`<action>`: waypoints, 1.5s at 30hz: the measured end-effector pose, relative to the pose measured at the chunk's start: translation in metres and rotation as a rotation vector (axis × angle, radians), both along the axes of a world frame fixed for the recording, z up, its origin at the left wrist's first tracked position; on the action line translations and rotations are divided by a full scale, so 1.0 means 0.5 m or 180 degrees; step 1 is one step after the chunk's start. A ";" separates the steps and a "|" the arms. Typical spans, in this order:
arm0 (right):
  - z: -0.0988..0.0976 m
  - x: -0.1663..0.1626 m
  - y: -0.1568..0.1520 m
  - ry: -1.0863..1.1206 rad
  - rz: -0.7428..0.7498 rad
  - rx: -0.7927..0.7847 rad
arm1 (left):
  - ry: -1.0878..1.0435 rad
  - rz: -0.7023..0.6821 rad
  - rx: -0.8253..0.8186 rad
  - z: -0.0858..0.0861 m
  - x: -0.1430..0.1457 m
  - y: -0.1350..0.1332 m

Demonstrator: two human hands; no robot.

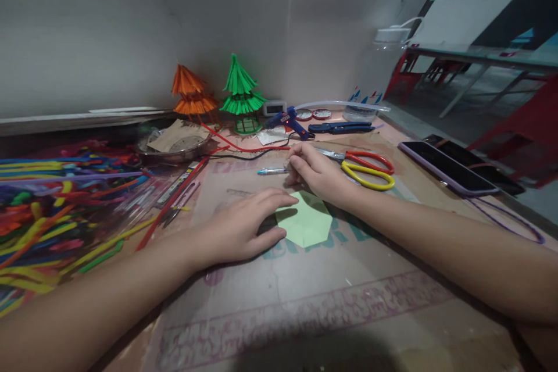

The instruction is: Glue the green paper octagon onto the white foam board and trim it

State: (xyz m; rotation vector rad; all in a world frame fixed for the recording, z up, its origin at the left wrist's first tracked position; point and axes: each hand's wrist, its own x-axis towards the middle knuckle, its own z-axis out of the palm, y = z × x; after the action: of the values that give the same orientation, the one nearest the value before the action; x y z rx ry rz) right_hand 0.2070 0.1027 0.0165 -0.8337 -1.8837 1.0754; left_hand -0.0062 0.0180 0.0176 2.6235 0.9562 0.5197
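Observation:
A light green many-sided piece of paper (pixel 304 221) lies flat on the work surface between my hands. My left hand (pixel 250 218) rests palm down at its left side, fingers apart, with fingertips on or just over the paper's edge. Beyond the paper, my right hand (pixel 307 168) is closed, thumb and fingers curled together. A pen with a light blue end (pixel 271 171) sticks out leftward from those fingers; the rest of it is hidden behind them. Scissors with a red and a yellow handle (pixel 368 170) lie just right of my right hand.
At the back stand orange (pixel 192 93) and green (pixel 242 96) tree-shaped crafts, a blue glue gun (pixel 290 122), a blue-handled tool (pixel 340 127) and a clear bottle (pixel 370 75). Colourful pipe cleaners (pixel 39 215) heap at left. A phone (pixel 444 167) lies at right.

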 end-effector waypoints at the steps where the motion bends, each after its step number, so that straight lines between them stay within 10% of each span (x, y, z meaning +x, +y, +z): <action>1: 0.001 -0.001 -0.002 0.0020 0.0025 -0.0120 | -0.0030 -0.0086 -0.0007 0.000 -0.001 0.002; 12: 0.010 -0.003 -0.013 -0.0307 -0.0215 -0.0130 | -0.0082 -0.0170 0.1417 -0.005 0.027 -0.045; 23: 0.005 -0.011 -0.012 -0.0248 -0.0241 -0.0190 | 0.0240 -0.0364 0.1619 0.003 0.029 -0.036; 32: 0.087 0.039 -0.034 -0.1573 0.0553 0.0142 | 0.0003 -0.0196 0.1272 -0.022 0.003 -0.027; 45: 0.048 0.048 -0.069 -0.2240 0.0703 0.0706 | 0.0358 -0.0221 0.1134 -0.009 0.028 -0.077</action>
State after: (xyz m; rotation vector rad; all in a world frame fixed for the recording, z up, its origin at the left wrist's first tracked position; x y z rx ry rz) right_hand 0.2312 0.0682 0.0406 -0.9672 -2.6767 0.7170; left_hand 0.0076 -0.0205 0.0132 3.0200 0.8686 0.5763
